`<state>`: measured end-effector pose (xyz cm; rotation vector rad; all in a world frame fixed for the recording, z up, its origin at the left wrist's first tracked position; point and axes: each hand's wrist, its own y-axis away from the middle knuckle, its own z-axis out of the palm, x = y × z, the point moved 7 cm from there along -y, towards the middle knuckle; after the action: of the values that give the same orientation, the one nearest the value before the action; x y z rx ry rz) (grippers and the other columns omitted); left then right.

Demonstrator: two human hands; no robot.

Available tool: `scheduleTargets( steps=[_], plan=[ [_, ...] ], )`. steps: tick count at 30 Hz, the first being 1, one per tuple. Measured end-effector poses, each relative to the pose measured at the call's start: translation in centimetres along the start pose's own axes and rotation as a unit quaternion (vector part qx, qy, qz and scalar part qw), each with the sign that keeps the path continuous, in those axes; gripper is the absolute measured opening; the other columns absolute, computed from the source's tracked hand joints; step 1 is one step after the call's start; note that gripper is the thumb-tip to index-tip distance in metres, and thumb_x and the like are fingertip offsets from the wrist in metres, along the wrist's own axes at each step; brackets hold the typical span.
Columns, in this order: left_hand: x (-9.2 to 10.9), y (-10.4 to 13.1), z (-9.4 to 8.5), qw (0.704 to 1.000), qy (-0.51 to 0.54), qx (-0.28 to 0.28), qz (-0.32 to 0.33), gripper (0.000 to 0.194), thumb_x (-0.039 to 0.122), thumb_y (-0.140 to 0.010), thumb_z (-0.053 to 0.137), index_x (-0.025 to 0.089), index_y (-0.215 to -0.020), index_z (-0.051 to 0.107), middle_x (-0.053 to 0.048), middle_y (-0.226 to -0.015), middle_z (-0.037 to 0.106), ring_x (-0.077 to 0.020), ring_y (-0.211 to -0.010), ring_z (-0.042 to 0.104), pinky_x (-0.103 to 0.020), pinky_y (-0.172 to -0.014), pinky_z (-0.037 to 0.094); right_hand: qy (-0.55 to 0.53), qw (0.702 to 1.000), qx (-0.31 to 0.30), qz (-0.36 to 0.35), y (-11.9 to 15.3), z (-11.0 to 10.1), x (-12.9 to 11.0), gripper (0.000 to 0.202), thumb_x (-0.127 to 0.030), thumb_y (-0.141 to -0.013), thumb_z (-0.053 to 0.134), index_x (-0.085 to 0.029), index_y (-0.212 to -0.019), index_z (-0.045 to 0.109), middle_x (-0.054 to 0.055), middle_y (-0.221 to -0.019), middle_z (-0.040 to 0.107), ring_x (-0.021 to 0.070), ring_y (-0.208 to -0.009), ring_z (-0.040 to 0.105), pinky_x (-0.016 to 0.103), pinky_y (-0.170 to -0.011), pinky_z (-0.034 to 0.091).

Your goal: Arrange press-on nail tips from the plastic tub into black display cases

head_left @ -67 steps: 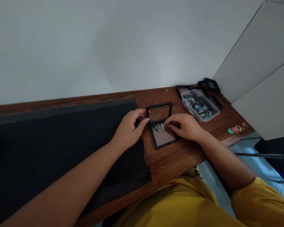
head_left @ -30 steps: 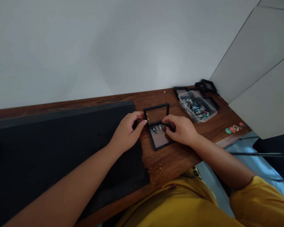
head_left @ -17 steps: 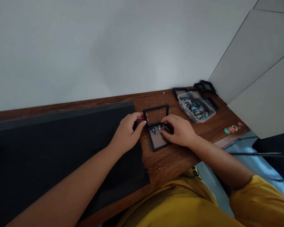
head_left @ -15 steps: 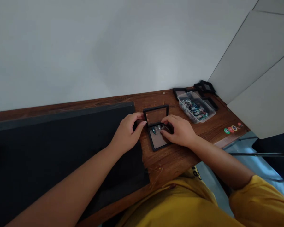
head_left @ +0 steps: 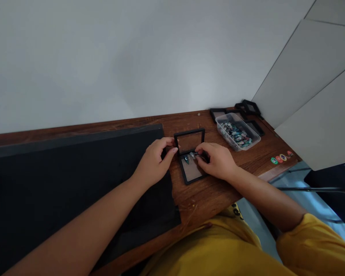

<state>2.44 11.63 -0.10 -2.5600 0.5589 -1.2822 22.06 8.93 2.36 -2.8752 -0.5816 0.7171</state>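
A black hinged display frame point(head_left: 186, 177) lies open on the wooden table, its lid standing up and clear film across both halves. My left hand point(head_left: 158, 157) pinches the lid's left edge between thumb and fingers. On the lower film rests a teal, pointed press-on nail point(head_left: 186, 159) with a white crescent mark. Beside it, a pale, shiny press-on nail point(head_left: 193, 155) sits at the fingertips of my right hand point(head_left: 217, 159), which is curled over the frame's right side with thumb and index finger around the nail. The palm hides part of the frame.
A clear plastic tub point(head_left: 231, 142) full of small colourful press-on nails stands to the right. Behind it lie several black frames point(head_left: 251, 107) near the wall. A large black mat point(head_left: 74, 184) covers the table's left side. Round stickers point(head_left: 283, 157) mark the right edge.
My right thumb and index finger have drawn a little closer together by the pale nail, uncovering more of the lower film. My left hand keeps its place on the lid.
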Motion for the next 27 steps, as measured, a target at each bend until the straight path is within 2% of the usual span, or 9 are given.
scheduleTargets(
  steps=[3, 11, 21, 27],
  plan=[
    [-0.07, 0.03, 0.02, 1.000, -0.001, 0.002, -0.003, 0.031, 0.044, -0.098, 0.052, 0.024, -0.117, 0.066, -0.009, -0.114, 0.077, -0.0293, -0.111, 0.070, -0.050, -0.104, 0.057, 0.000, 1.000, -0.005, -0.007, -0.02, 0.11, 0.15, 0.022, -0.018, -0.088, 0.066, -0.025, -0.108, 0.072, 0.005, -0.102, 0.079, 0.0217, -0.089, 0.070, 0.032, -0.079, 0.050],
    [0.00, 0.06, -0.06, 1.000, 0.002, 0.002, 0.007, 0.031, 0.044, -0.099, 0.052, 0.023, -0.117, 0.065, -0.010, -0.115, 0.076, -0.0292, -0.111, 0.071, -0.050, -0.103, 0.058, 0.008, 0.998, -0.031, -0.057, -0.16, 0.43, 0.01, 0.027, -0.010, -0.090, 0.060, -0.021, -0.107, 0.078, 0.009, -0.111, 0.078, 0.0254, -0.106, 0.070, 0.037, -0.091, 0.053],
    [0.08, 0.03, -0.08, 1.000, -0.004, -0.004, 0.001, 0.031, 0.045, -0.099, 0.051, 0.024, -0.115, 0.066, -0.009, -0.115, 0.077, -0.0290, -0.113, 0.071, -0.049, -0.104, 0.057, -0.001, 0.996, -0.025, -0.082, -0.20, 0.33, 0.33, 0.023, -0.008, -0.090, 0.063, -0.022, -0.090, 0.081, 0.008, -0.109, 0.076, 0.0247, -0.103, 0.068, 0.039, -0.094, 0.053],
    [0.06, 0.05, -0.11, 1.000, 0.004, 0.004, 0.006, 0.030, 0.045, -0.099, 0.051, 0.023, -0.114, 0.066, -0.009, -0.113, 0.077, -0.0285, -0.109, 0.072, -0.048, -0.100, 0.059, -0.046, 0.994, -0.030, -0.090, -0.30, -0.09, 0.36, 0.030, -0.004, -0.092, 0.057, -0.021, -0.091, 0.081, 0.007, -0.107, 0.078, 0.0229, -0.103, 0.070, 0.038, -0.097, 0.053]
  ],
)
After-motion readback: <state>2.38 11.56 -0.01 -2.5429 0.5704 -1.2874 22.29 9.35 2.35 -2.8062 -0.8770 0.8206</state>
